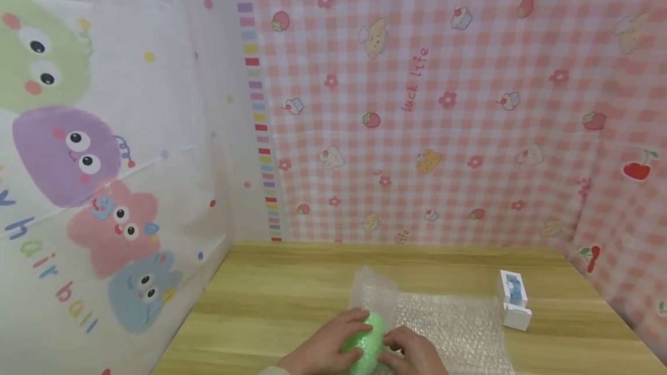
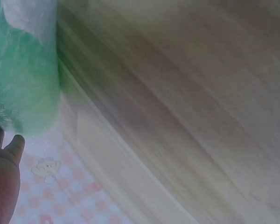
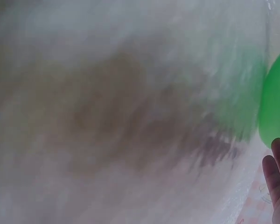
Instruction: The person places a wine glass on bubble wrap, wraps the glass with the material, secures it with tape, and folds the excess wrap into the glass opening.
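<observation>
Nearest the viewer, at 6 o'clock, a person's left hand (image 1: 329, 341) grips a green rounded object (image 1: 369, 341) from its 9 o'clock side, fingers laid across the top and thumb closer to the viewer. At the object's 4 o'clock side, the right hand (image 1: 417, 355) brings bent fingers and thumb to its edge; whether they pinch anything cannot be told. Both work low over a wood-patterned desk (image 1: 271, 288). Clear bubble wrap (image 1: 448, 326) spreads from the object toward 3 o'clock, with a paler flap (image 1: 372, 288) at 12 o'clock. Between 2 and 3 o'clock, well apart from the hands, sits a white tape dispenser (image 1: 516, 317) with a blue part inside. The left wrist view shows crinkled wrap over part of the green surface; the right wrist view shows a smooth, rounded end. By its look, the object is probably light and perhaps hollow, even balloon-like, so a hard squeeze could dent or burst it, although its firmness cannot be confirmed. Its bare, smooth skin may be slippery; the bubbles should add friction and cushioning. The wrap looks limp, very light and apt to spring loose. A broad, gentle palm around the object's widest middle seems the safest hold, with fingertips on the wrap's free edge rather than digging into either end.
</observation>
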A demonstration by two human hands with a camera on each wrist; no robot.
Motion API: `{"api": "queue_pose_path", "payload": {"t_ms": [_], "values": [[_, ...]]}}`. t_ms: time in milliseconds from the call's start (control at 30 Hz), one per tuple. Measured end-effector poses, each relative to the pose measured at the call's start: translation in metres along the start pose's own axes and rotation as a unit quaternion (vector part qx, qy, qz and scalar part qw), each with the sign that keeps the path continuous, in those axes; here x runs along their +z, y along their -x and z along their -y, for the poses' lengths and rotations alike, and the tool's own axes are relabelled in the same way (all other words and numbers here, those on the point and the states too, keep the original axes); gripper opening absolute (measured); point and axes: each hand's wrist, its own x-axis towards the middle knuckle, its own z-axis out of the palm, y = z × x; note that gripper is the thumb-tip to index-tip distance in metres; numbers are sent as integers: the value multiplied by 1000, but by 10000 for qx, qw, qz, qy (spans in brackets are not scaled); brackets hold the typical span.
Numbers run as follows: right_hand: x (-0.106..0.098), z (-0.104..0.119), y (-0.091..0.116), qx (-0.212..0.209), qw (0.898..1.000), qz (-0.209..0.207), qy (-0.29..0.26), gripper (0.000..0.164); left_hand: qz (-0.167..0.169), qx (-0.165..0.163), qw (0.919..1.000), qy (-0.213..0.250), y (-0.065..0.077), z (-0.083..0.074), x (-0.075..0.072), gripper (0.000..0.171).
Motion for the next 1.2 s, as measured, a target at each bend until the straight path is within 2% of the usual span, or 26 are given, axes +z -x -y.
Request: {"api": "queue_pose_path", "payload": {"t_ms": [200, 367, 667, 867, 1000, 1200], "values": [[4, -1, 3, 73, 10000, 22, 16, 24, 199, -20, 9995, 225, -2, -1, 0, 43], [2, -2, 3, 144, 9998, 45, 91, 23, 164, 65, 9995, 261, -4, -4, 1, 43], [-3, -1, 1, 293, 9992, 202, 154, 26, 151, -129, 9995, 247, -4, -6, 1, 42], [-5, 3, -1, 782, 9964, 339, -43, 30, 33, -52, 9999, 88, -4, -6, 1, 35], [-4, 5, -2, 1019, 9937, 403, -251, 29, 113, -100, 9998, 118, -5, -8, 0, 35], [-4, 5, -1, 889, 9956, 294, -21, 29, 105, -77, 9999, 102, -5, -8, 3, 36]]}}
